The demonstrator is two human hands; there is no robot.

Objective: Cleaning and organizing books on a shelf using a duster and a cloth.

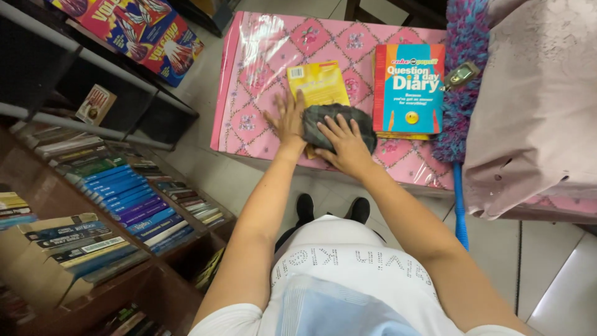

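Observation:
A yellow book [320,84] lies on a pink patterned plastic-covered table [261,56]. My left hand [288,118] rests flat with fingers spread on the book's left edge. My right hand [344,145] presses down on a dark grey cloth [339,118] that lies over the lower half of the book. A stack with a blue and orange book [409,87] on top sits just to the right, apart from my hands.
A wooden bookshelf [56,199] packed with blue-spined books [127,196] fills the left. Colourful boxes [146,31] sit on a metal rack at top left. A pink and blue duster [463,93] with a blue handle and a grey-pink cover [535,106] lie on the right. The floor is tiled.

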